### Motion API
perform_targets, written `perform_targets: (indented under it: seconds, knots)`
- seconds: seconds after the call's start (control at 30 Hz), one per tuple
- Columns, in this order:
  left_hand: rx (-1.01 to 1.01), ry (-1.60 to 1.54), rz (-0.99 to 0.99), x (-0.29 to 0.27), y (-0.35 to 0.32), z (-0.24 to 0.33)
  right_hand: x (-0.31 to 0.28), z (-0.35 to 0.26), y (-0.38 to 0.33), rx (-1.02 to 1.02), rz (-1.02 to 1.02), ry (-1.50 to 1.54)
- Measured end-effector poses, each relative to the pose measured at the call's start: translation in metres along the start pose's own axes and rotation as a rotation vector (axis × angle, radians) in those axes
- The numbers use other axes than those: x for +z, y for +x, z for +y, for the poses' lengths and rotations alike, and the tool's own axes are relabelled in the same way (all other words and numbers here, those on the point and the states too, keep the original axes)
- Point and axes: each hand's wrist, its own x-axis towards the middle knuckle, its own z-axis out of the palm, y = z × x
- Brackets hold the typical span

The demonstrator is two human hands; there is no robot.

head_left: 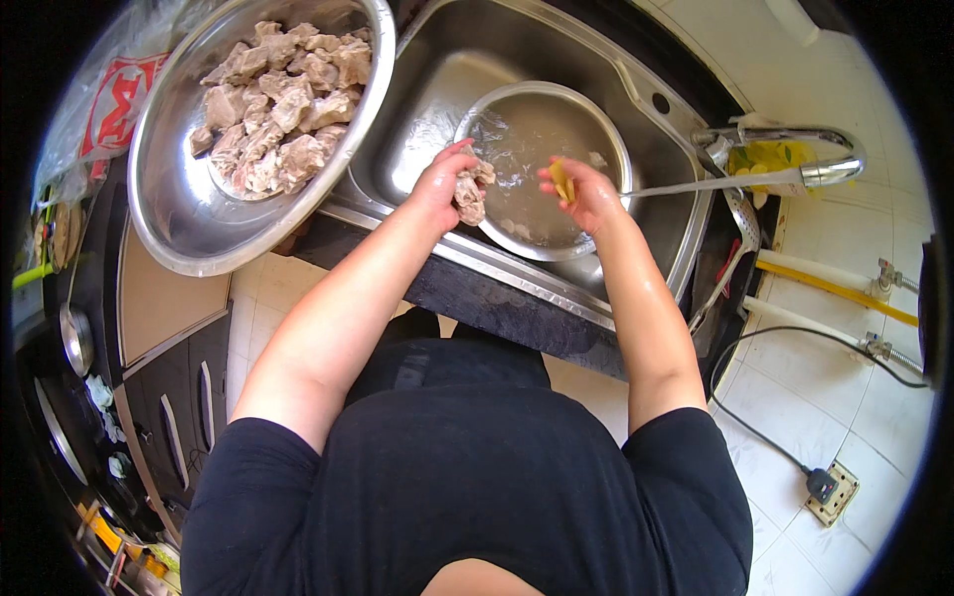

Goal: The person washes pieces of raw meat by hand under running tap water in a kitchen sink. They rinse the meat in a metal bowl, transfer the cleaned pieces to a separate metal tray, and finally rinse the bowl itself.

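Note:
My left hand (440,189) is closed round some pale, cooked-looking meat (471,191) at the left rim of a round metal basin (624,149). Over the basin's right side, my right hand (588,195) pinches a flat yellow piece (562,181) that looks like a slice of ginger. Cloudy water (527,164) fills the basin, with a few small pale bits in it. The basin stands inside a steel sink (422,124). To the left, a large metal bowl (159,189) holds a heap of meat chunks (288,104).
A chrome faucet (830,171) at the right sends a stream of water toward the basin. Behind the faucet is a yellow package (770,159). A plug and cord (821,484) are at the right wall. A plastic bag (89,104) lies beyond the bowl.

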Motion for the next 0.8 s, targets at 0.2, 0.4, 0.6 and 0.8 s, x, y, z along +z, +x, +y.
perform_targets:
  seconds: [0.2,0.4,0.6,0.8]
  knots:
    - [0.004,0.01,0.01,0.005,-0.009,0.005,0.15,-0.105,-0.039,-0.554,-0.497,0.106]
    - [0.095,0.049,0.039,0.007,-0.013,0.008,0.185,-0.145,0.001,-0.918,-0.235,-0.337]
    - [0.116,-0.014,0.063,0.009,-0.007,0.005,0.016,-0.018,0.106,-0.376,0.351,-0.98]
    - [0.076,-0.088,0.111,0.005,-0.005,0.006,-0.013,0.044,0.148,-0.158,0.293,-1.288]
